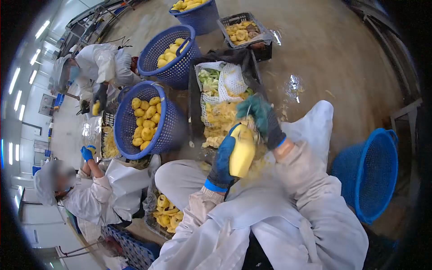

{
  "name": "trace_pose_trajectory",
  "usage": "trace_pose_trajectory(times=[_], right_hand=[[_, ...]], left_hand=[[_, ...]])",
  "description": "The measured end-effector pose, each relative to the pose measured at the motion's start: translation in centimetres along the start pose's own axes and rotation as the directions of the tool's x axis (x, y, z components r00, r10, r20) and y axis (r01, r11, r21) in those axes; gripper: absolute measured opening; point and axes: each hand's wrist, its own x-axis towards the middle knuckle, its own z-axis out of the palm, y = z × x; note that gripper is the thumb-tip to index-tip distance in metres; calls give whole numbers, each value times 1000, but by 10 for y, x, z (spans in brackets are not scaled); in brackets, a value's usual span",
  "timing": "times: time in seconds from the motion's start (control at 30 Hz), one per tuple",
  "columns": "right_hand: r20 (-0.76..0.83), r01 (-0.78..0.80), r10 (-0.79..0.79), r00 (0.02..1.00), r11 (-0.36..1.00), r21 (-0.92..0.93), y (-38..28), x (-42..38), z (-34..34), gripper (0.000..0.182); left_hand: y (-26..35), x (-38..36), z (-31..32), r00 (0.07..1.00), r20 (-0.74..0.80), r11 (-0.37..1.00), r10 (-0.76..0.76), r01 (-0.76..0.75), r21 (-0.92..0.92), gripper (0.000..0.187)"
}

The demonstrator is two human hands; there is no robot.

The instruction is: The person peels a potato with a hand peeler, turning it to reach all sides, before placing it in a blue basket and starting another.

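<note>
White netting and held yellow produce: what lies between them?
Head view: peelings lie between netting and produce, with the right hand partly over them.

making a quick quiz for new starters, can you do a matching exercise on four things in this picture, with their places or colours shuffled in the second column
1. Yellow piece
2. Right hand
3. White netting
4. Bright blue basket

A. inside the black crate
B. held in the left hand
C. far right of the picture
D. gloved in green

Pairs: 1-B, 2-D, 3-A, 4-C
</note>
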Motion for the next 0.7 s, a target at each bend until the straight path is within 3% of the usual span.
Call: trace_pose_trajectory(times=[0.07, 0.1, 0.17, 0.2, 0.3, 0.33, 0.37, 0.43, 0.5, 0.53, 0.57, 0.63, 0.67, 0.7], right_hand=[[-193, -151, 236, 952, 915, 373, 0, 13, -22, 26], [-248, -179, 364, 898, 815, 551, -4, 19, -25, 24], [-22, -120, 133, 991, 944, 308, -8, 6, -7, 22], [128, -285, 254, 959, 842, 459, -14, 3, 2, 22], [-26, -60, 62, 998, 995, 81, 11, 14, -16, 27], [-142, -160, 224, 964, 918, 363, 9, 21, -20, 28], [-201, -205, 408, 891, 755, 623, 8, 24, -23, 28], [-52, -230, 266, 963, 902, 365, -15, 8, -1, 24], [73, -406, 405, 911, 856, 320, -28, 5, 8, 23], [-77, -94, 108, 991, 981, 171, -12, 14, -2, 28], [-167, -154, 201, 965, 954, 259, -1, 13, -14, 28], [-310, -219, 377, 873, 870, 442, -15, 28, -20, 30], [-188, -100, 328, 926, 693, 714, -20, 21, -10, 33], [-113, -179, 289, 951, 808, 561, -23, 12, -1, 32]], left_hand=[[-16, 0, -16, 991, -28, 935, -135, 118, -336, 51], [-10, 1, -15, 994, -3, 950, -108, 102, -296, 50], [-5, -1, -7, 996, 47, 969, -73, 82, -234, 50], [-8, 0, -16, 989, 105, 980, -108, 123, -156, 51], [-23, -1, -20, 995, -11, 968, -103, 98, -230, 52], [-19, -4, -22, 997, 25, 981, -77, 80, -178, 53], [-16, -3, -23, 997, 34, 985, -72, 76, -156, 53], [-12, -6, -18, 996, 48, 988, -79, 85, -126, 54], [-15, 0, -25, 997, 71, 984, -31, 18, 176, 53], [-13, -4, -21, 998, 42, 997, -55, 52, 49, 53], [-11, -7, -20, 997, 13, 994, -72, 73, -77, 53], [-4, -1, -21, 998, 21, 998, -61, 62, -23, 54], [-5, -4, -20, 998, 16, 998, -67, 67, -8, 55], [-5, -6, -18, 997, 18, 998, -70, 70, 9, 56]])
